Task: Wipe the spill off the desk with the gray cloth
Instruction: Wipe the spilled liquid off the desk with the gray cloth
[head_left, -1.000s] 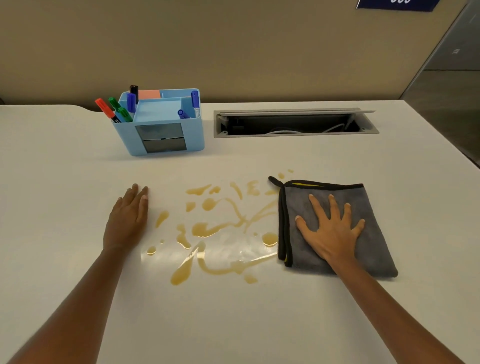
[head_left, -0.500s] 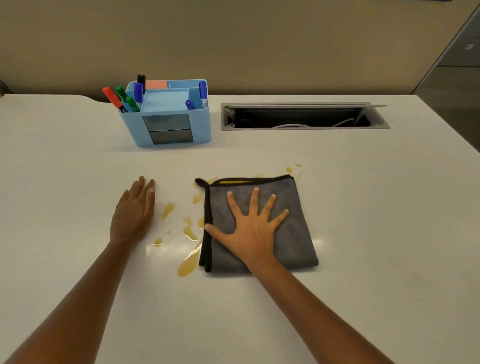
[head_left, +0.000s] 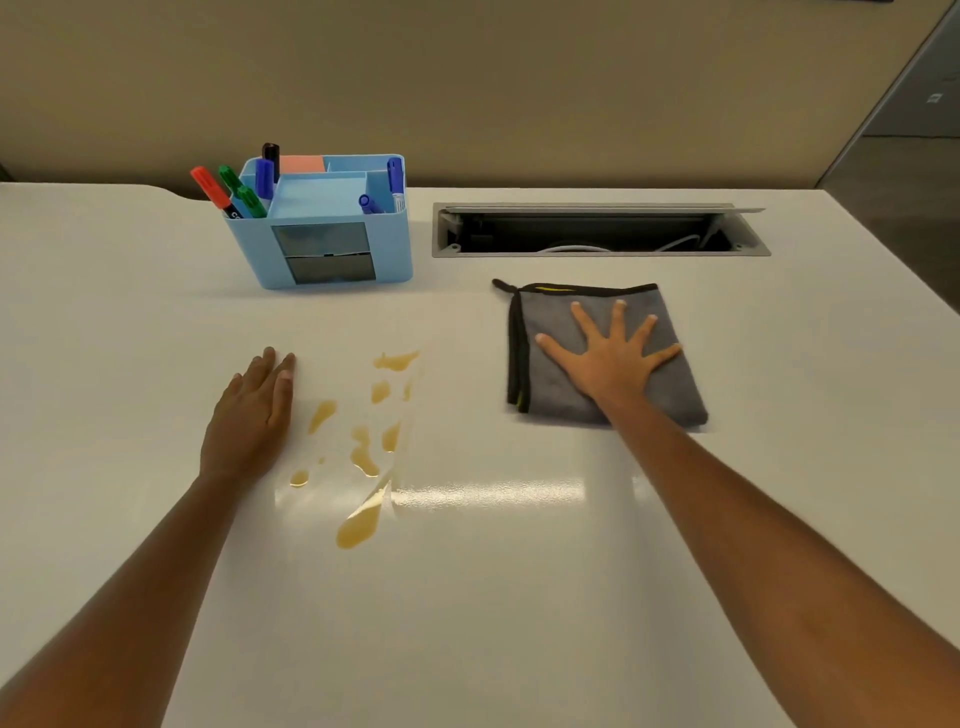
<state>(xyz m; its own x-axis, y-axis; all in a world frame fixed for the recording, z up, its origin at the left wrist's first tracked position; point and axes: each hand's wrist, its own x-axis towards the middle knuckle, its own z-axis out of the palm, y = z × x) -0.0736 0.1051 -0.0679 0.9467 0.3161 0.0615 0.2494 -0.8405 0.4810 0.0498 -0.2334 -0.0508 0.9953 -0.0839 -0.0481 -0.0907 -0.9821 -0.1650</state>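
Observation:
The folded gray cloth, edged in black, lies flat on the white desk to the right of the middle, just in front of the cable slot. My right hand presses down on it, palm flat and fingers spread, not gripping. The spill is a scatter of amber drops and streaks left of centre, well apart from the cloth. A damp sheen runs from the spill toward the right. My left hand rests flat on the desk just left of the drops, holding nothing.
A light blue desk organizer with several markers stands at the back, left of centre. An open metal cable slot is set into the desk behind the cloth. The desk's right edge runs close to the cloth's far side.
My right hand slid the cloth left across the spill, then back right and farther away. The right half of the spill is gone; only the left drops show. My left hand stayed put.

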